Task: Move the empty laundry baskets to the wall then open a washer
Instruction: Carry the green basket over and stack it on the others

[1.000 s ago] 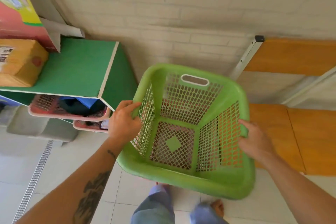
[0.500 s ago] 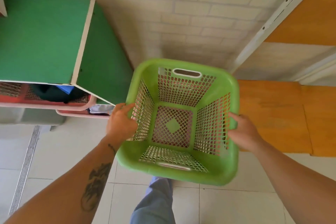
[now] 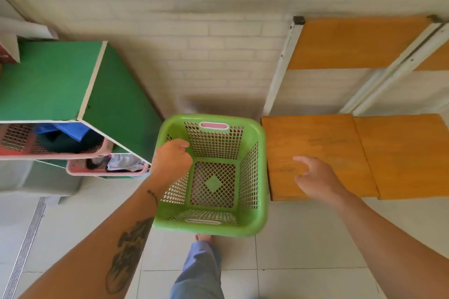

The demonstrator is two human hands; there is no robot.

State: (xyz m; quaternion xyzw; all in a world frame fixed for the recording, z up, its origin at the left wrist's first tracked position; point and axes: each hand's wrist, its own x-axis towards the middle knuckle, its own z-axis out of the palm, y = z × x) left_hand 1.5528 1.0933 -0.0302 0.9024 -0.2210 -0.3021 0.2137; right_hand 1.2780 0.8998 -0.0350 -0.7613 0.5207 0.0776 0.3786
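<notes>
While the green basket (image 3: 213,177) sits at the wall, my left hand (image 3: 171,160) curls loosely over its rim, my right hand (image 3: 315,178) hangs open; the washer comes next.

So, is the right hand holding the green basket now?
No, the right hand is open beside the green basket, over the wooden board, apart from the rim.
</notes>
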